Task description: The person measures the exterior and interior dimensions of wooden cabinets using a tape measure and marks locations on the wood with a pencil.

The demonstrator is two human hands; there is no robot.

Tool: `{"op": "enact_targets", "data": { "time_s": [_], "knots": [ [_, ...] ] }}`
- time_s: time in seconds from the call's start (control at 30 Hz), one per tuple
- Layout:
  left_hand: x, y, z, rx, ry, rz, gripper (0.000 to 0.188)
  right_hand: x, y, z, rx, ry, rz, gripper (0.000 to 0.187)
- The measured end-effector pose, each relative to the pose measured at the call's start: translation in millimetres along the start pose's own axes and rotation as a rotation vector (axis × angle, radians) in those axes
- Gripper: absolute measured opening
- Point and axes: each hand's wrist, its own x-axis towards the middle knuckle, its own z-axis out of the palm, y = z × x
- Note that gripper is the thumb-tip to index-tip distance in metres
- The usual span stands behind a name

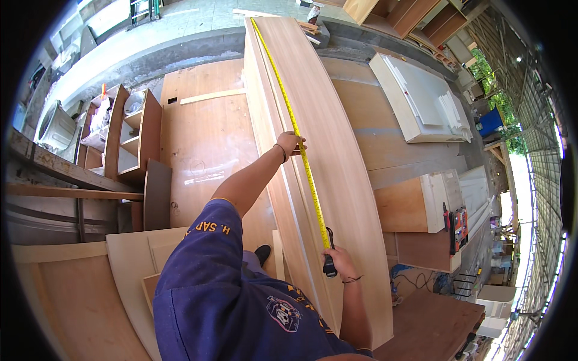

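Observation:
A yellow tape measure blade [281,85] stretches along a long light-wood panel [337,162], from its far end back toward me. My right hand [341,262] is closed around the black tape measure case [329,266] near the panel's close end. Farther up the blade, my left hand [291,145] has its fingers bent at the tape's edge, with the yellow strip passing beside the fingertips. What the left fingers grip is partly hidden by the hand. Beneath the panel's left edge runs a second board edge [283,180].
Wooden shelf units [135,138] stand at the left. A large plywood sheet [201,144] lies left of the panel, bearing a thin wood strip [212,96]. To the right are white boards [421,96], a wooden box [403,204] and a red-black tool case [459,230]. A dark cable [415,278] trails below.

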Motion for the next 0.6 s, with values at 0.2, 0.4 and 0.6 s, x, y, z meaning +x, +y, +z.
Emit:
{"op": "enact_targets", "data": {
  "time_s": [0.2,0.4,0.6],
  "knots": [
    [0,12,12,0.033,0.069,0.126,0.028,4,-7,1,-0.02,-0.005,-0.027,0.017],
    [-5,24,20,0.031,0.088,0.183,0.03,1,-16,2,0.008,-0.004,-0.03,0.018],
    [-15,37,28,0.09,0.078,0.237,0.031,-1,-20,3,0.024,0.0,-0.053,0.018]
  ]
}}
